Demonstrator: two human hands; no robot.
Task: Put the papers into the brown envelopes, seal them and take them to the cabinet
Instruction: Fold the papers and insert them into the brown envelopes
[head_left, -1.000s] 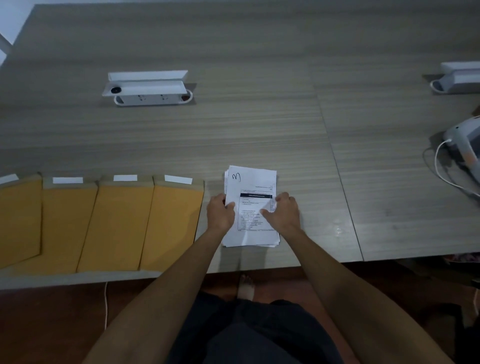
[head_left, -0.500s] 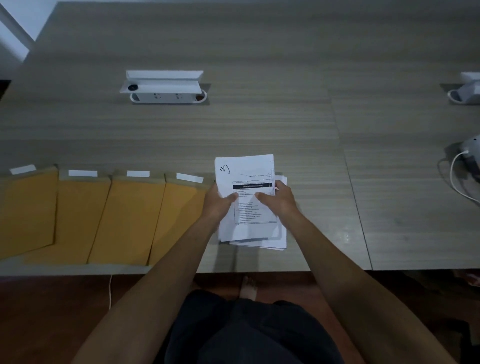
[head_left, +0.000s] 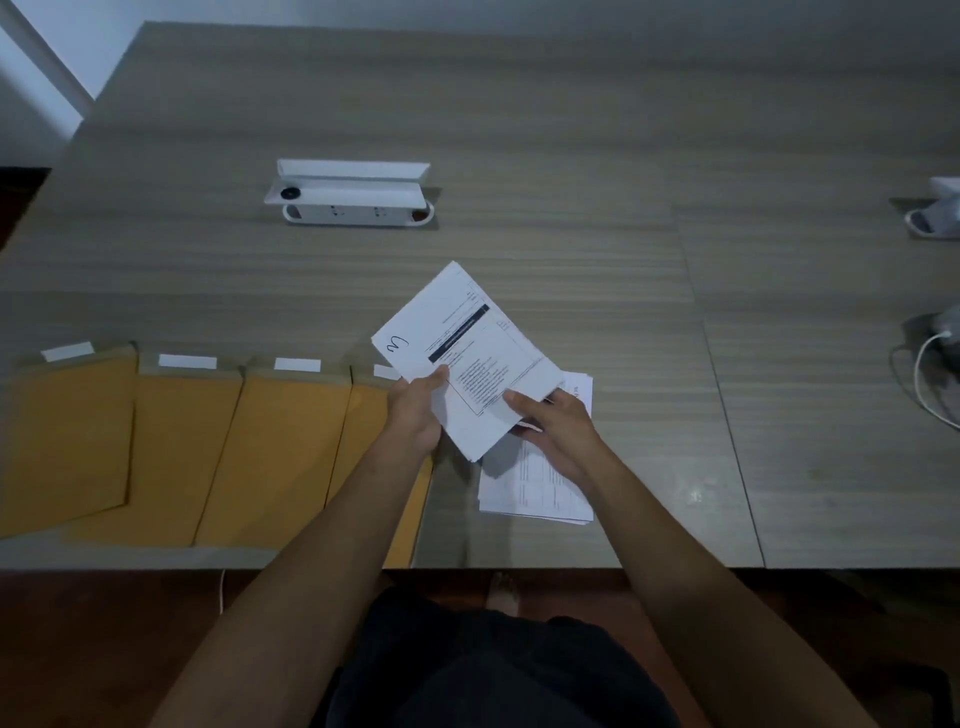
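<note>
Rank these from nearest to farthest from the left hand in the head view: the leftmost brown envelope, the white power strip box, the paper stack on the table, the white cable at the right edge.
From the left hand:
1. Paper stack on the table, just to its right.
2. White power strip box, farther up the table.
3. Leftmost brown envelope, far left.
4. White cable, at the right edge.

An office or meeting room is suggested: a long grey wood-grain conference table (head_left: 571, 171) is fitted with a white pop-up socket box (head_left: 353, 200), and brown paper envelopes (head_left: 176, 441) are laid in a row.
</note>
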